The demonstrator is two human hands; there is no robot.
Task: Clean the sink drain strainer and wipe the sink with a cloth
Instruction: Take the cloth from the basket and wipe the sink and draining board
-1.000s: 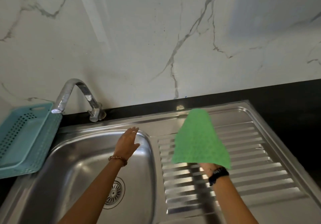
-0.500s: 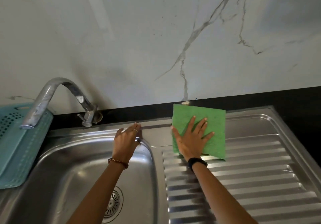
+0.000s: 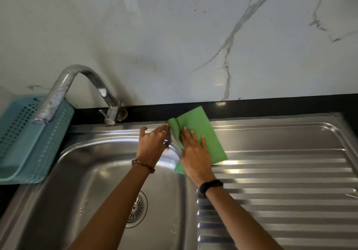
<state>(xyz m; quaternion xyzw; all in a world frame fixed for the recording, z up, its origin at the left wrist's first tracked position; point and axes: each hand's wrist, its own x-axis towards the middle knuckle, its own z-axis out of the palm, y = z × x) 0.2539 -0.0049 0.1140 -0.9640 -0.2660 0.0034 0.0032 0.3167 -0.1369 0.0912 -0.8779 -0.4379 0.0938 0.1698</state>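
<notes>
A green cloth (image 3: pixel 205 133) lies on the steel sink's back rim, at the corner between the basin (image 3: pixel 93 187) and the ribbed drainboard (image 3: pixel 280 191). My right hand (image 3: pixel 195 152) presses flat on the cloth with straight fingers; the cloth's left edge is bunched into a fold. My left hand (image 3: pixel 153 145) rests on the basin's back right rim, its fingertips touching the cloth's folded edge. The round drain strainer (image 3: pixel 136 209) sits in the basin floor, partly hidden by my left forearm.
A curved chrome tap (image 3: pixel 81 92) stands at the back left, its spout over a teal perforated basket (image 3: pixel 25 139) beside the basin. A black counter strip (image 3: pixel 271 106) and a marble wall run behind the sink.
My right hand has slid the cloth left along the back rim toward my left hand, and the cloth's left edge has bunched up. A second ago the cloth hung in the air.
</notes>
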